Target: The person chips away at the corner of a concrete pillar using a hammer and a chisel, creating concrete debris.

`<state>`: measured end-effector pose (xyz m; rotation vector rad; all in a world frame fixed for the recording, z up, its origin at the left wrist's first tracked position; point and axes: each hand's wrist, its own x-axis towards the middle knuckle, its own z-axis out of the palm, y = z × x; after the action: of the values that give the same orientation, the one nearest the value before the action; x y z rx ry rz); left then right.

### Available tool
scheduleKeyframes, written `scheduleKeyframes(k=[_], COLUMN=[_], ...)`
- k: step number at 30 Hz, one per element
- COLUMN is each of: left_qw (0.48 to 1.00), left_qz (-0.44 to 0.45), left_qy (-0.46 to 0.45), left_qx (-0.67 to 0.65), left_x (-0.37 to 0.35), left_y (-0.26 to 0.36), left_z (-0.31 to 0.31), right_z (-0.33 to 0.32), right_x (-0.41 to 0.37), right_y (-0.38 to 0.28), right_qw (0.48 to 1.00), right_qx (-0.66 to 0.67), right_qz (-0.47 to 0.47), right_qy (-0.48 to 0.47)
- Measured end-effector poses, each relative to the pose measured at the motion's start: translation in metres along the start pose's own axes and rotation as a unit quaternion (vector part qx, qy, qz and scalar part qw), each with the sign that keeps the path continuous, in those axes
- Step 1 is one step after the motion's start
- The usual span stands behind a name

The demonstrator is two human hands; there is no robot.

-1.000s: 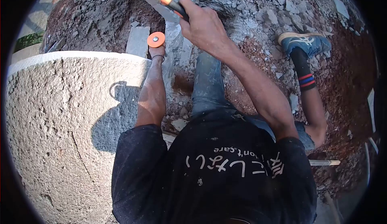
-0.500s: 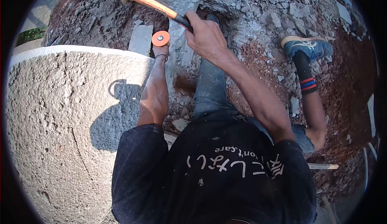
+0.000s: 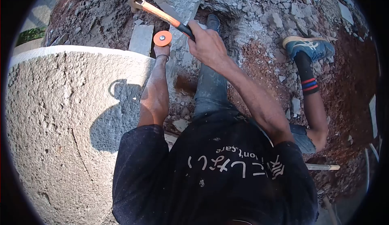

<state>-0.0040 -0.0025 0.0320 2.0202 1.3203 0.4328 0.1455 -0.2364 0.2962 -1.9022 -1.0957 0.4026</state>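
My right hand (image 3: 207, 44) is wrapped round the black grip of a claw hammer (image 3: 162, 14), whose orange shaft points up and left. The metal head hangs above and left of an orange disc (image 3: 162, 38) with a metal stud at its centre. Under that disc is my left hand (image 3: 163, 50), its fingers closed round the tool and mostly covered by the disc. The tool's lower end is hidden. Beside my left forearm runs a rough concrete slab (image 3: 60, 103), and a grey concrete edge (image 3: 178, 0) lies just beyond the hammer.
Broken rubble (image 3: 275, 20) and reddish soil (image 3: 259, 59) spread ahead and to the right. A flat board piece (image 3: 141, 38) lies left of the disc. My shoe (image 3: 310, 47) rests on the rubble at right; the other (image 3: 213, 22) stands in a hollow.
The hammer head has come down and slightly right, closer to the orange disc. My right hand has shifted slightly down with it. My left hand has barely moved.
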Motion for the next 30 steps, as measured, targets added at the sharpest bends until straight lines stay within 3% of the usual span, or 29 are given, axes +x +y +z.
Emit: scheduleKeyframes(k=[2,4,5,6,7,8,9,10,11,13,14,15,17,20,21,22,23,24,25,26,27,29,30], left_qw=[0.996,0.985,0.985,0.991,0.996,0.996,0.998,0.992,0.996,0.998,1.000,0.998,0.996,0.993,0.992,0.991,0.990,0.998,0.992,0.991,0.994,0.988,0.997], left_qz=[0.088,0.159,0.158,0.121,0.083,0.083,0.035,-0.015,0.055,0.061,-0.001,0.061,0.082,0.104,0.119,0.127,0.135,0.057,-0.026,-0.051,0.081,0.129,-0.013], left_qy=[0.031,0.059,0.067,0.047,0.028,0.027,-0.046,-0.127,-0.062,0.005,0.003,-0.010,0.005,0.044,0.041,0.039,0.037,-0.036,-0.114,-0.124,-0.066,0.059,-0.072], left_qx=[-0.004,0.021,0.035,0.025,0.017,0.016,0.013,0.014,0.017,0.009,-0.011,0.034,0.021,0.032,0.004,-0.011,-0.026,0.005,0.038,0.009,0.012,0.054,0.029], left_x=[-0.007,-0.006,-0.008,-0.008,-0.009,-0.005,0.000,-0.004,-0.006,-0.010,-0.016,-0.009,-0.009,-0.010,-0.008,-0.007,-0.007,-0.007,-0.014,-0.008,-0.005,-0.009,-0.002], left_y=[0.005,0.008,0.007,0.009,0.011,0.013,0.013,0.010,0.015,0.016,0.023,0.018,0.013,0.016,0.012,0.013,0.015,0.030,0.036,0.022,0.010,0.009,0.004], left_z=[-0.003,-0.005,-0.006,-0.006,-0.007,-0.009,-0.013,-0.013,-0.010,-0.009,-0.009,-0.009,-0.007,-0.005,-0.004,-0.006,-0.008,-0.016,-0.019,-0.015,-0.006,0.000,-0.004], right_z=[-0.035,-0.038,-0.031,-0.008,0.025,0.061,0.079,0.075,0.072,0.038,0.014,-0.008,-0.044,-0.059,-0.041,-0.012,0.016,0.054,0.080,0.084,0.083,0.045,0.018], right_x=[0.026,0.045,0.045,0.031,0.014,-0.014,-0.037,-0.056,-0.061,-0.035,-0.035,-0.016,0.008,0.042,0.042,0.026,0.005,-0.022,-0.047,-0.072,-0.070,-0.043,-0.041], right_y=[-0.046,-0.062,-0.066,-0.053,-0.022,0.031,0.070,0.069,0.064,0.036,0.013,-0.007,-0.052,-0.069,-0.062,-0.050,-0.023,0.029,0.070,0.072,0.071,0.046,0.023], right_qw=[0.987,0.921,0.893,0.897,0.911,0.981,0.999,0.992,0.977,0.983,0.985,0.997,0.990,0.897,0.876,0.866,0.915,0.983,0.997,0.986,0.971,0.984,0.989], right_qx=[0.088,0.165,0.222,0.257,0.257,0.105,-0.052,-0.065,-0.075,-0.064,-0.048,0.003,0.095,0.225,0.266,0.381,0.240,0.100,-0.044,-0.043,-0.044,-0.005,0.036], right_qz=[-0.073,-0.201,-0.211,-0.137,-0.093,-0.050,-0.003,0.063,0.121,0.088,0.082,0.040,-0.045,-0.249,-0.223,-0.080,-0.020,0.019,0.064,0.124,0.166,0.123,0.107], right_qy=[0.111,0.290,0.330,0.333,0.309,0.158,-0.002,-0.085,-0.155,-0.149,-0.146,-0.067,0.097,0.289,0.335,0.314,0.325,0.153,-0.029,-0.104,-0.164,-0.127,-0.091])
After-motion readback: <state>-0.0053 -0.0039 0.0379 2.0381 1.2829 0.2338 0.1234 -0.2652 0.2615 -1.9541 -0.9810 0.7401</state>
